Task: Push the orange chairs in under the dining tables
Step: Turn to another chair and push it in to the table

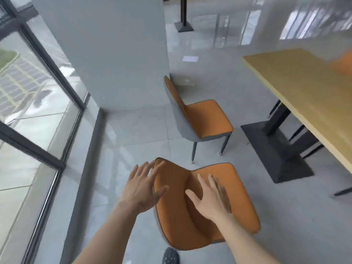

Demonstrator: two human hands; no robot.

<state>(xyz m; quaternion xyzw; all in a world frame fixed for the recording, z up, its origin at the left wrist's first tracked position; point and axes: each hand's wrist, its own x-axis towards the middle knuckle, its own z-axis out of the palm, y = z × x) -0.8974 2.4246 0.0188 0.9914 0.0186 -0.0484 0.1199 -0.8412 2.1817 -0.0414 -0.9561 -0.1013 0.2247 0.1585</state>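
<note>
Your left hand (143,189) is spread open at the backrest edge of the near orange chair (224,212), while your right hand (209,199) hovers open-fingered over it; contact is unclear. It stands well apart from the tabletop (304,88).

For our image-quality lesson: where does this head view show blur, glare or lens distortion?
Head view: motion blur smears the wooden table at the far right; window glare sheens the floor tiles; wide-angle bending curves the window frame; the near orange chair is fairly sharp.
</note>
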